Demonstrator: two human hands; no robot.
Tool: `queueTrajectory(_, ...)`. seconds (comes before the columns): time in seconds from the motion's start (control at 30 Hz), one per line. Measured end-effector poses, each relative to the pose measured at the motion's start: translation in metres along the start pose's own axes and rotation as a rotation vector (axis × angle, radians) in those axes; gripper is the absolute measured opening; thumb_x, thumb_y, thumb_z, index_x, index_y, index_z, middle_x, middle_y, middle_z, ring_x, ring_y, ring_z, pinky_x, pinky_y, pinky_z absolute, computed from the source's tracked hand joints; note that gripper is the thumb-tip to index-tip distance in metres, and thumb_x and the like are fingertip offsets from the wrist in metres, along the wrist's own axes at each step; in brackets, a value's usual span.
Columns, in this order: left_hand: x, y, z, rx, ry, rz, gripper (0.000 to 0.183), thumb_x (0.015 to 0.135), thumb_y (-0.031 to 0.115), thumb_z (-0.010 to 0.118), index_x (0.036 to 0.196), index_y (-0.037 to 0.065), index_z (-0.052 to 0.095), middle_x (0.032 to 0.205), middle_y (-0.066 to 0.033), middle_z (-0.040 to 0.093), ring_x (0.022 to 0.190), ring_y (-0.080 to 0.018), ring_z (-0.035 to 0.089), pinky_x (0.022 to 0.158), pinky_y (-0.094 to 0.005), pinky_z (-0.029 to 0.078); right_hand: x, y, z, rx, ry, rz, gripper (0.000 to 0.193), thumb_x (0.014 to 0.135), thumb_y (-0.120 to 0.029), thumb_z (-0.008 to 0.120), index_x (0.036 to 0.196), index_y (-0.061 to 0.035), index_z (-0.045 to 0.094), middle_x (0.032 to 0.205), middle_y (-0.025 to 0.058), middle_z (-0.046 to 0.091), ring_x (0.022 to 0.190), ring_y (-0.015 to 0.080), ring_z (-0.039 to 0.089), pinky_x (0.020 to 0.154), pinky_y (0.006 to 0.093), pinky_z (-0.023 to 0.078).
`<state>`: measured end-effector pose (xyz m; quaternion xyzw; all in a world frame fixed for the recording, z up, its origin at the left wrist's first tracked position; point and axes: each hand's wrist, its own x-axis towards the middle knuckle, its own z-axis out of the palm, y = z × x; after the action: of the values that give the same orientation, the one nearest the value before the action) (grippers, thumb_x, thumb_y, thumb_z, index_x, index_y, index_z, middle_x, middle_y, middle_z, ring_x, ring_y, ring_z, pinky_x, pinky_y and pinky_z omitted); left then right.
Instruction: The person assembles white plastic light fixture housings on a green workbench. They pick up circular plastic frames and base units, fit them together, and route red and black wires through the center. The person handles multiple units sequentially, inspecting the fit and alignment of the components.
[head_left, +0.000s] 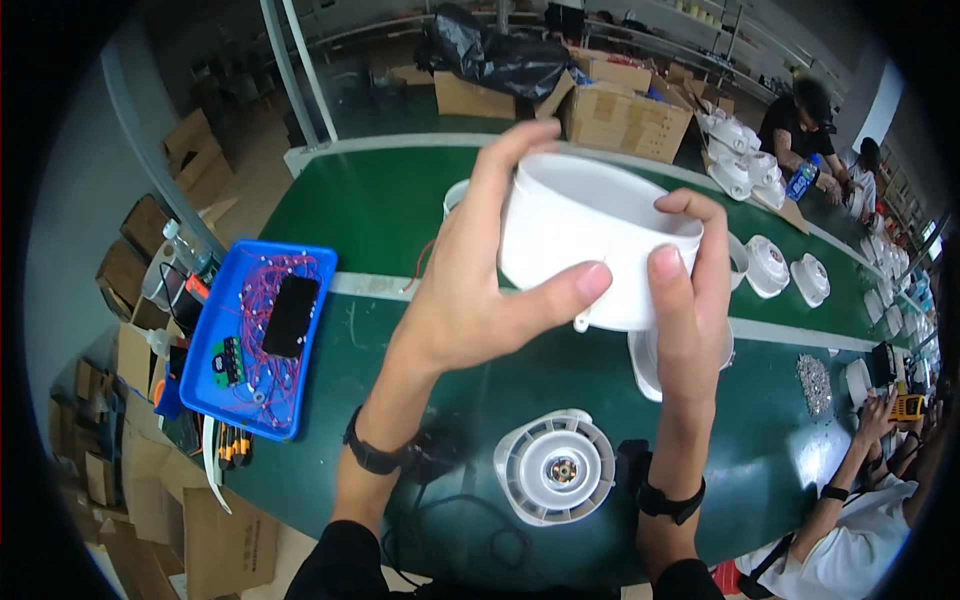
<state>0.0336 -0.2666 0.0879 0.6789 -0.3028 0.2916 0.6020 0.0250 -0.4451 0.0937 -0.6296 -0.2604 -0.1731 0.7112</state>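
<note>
Between my two hands I hold up a white round plastic housing (590, 245), open at the top and raised above the green table. My left hand (480, 250) wraps its left side, thumb across the front and fingers over the far rim. On the right side, my right hand (690, 260) grips it with the thumb in front and a finger bent over the rim. Below, a white vented base (558, 468) with a round centre part lies on the table. Another white housing (648, 365) stands partly hidden behind my right wrist.
On the left lies a blue tray (325, 290) with red wires, a green circuit board (228, 362) and a black phone-like slab (291, 316). More white housings (768, 268) and a pile of small metal parts (814, 386) are on the right. A person (850, 520) works at right.
</note>
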Motion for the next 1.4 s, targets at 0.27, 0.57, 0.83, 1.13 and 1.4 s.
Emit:
queueTrajectory(0.27, -0.004, 0.014, 0.000, 0.058, 0.027, -0.039, 0.057, 0.096, 0.035, 0.055, 0.138, -0.003, 0.045, 0.123, -0.0212, 0.059, 0.113, -0.0268, 0.059, 0.097, -0.0366, 0.045, -0.001, 0.001, -0.003, -0.014, -0.112, -0.052, 0.089, 0.072, -0.024, 0.086, 0.141, -0.0001, 0.036, 0.121, 0.0207, 0.059, 0.111, 0.0258, 0.061, 0.093, 0.0361, 0.050)
queueTrajectory(0.57, -0.010, 0.014, 0.013, 0.067, -0.031, -0.023, 0.087, 0.086, 0.051, 0.067, 0.145, -0.004, 0.034, 0.138, -0.0229, 0.050, 0.127, -0.0338, 0.052, 0.109, -0.0421, 0.038, 0.001, -0.007, -0.017, -0.054, -0.046, -0.064, 0.055, 0.091, -0.032, 0.068, 0.131, 0.0004, 0.048, 0.110, 0.0165, 0.063, 0.096, 0.0196, 0.062, 0.083, 0.0322, 0.050)
queueTrajectory(0.83, -0.011, 0.016, 0.013, 0.049, 0.077, -0.020, 0.054, 0.105, 0.036, 0.035, 0.135, -0.006, 0.048, 0.138, -0.0268, 0.051, 0.128, -0.0346, 0.052, 0.107, -0.0402, 0.039, -0.001, -0.006, -0.010, -0.094, -0.009, -0.131, 0.049, 0.096, -0.036, 0.061, 0.127, 0.0004, 0.051, 0.111, 0.0165, 0.063, 0.098, 0.0217, 0.060, 0.088, 0.0335, 0.047)
queueTrajectory(1.13, -0.007, 0.022, 0.016, 0.053, 0.038, -0.051, 0.082, 0.095, 0.053, 0.051, 0.148, -0.006, 0.033, 0.141, -0.0258, 0.048, 0.127, -0.0315, 0.053, 0.106, -0.0382, 0.040, 0.005, -0.003, -0.016, -0.218, -0.044, -0.210, 0.045, 0.094, -0.032, 0.063, 0.124, 0.0005, 0.054, 0.115, 0.0210, 0.061, 0.105, 0.0295, 0.061, 0.092, 0.0359, 0.046)
queueTrajectory(1.4, -0.012, 0.030, 0.026, 0.124, 0.020, -0.210, 0.117, 0.073, 0.058, 0.075, 0.156, 0.001, 0.015, 0.143, -0.0269, 0.040, 0.128, -0.0370, 0.051, 0.104, -0.0441, 0.043, 0.004, -0.003, -0.021, -0.276, 0.039, -0.277, 0.039, 0.083, -0.025, 0.076, 0.111, 0.0001, 0.066, 0.118, 0.0211, 0.061, 0.109, 0.0340, 0.061, 0.094, 0.0396, 0.048)
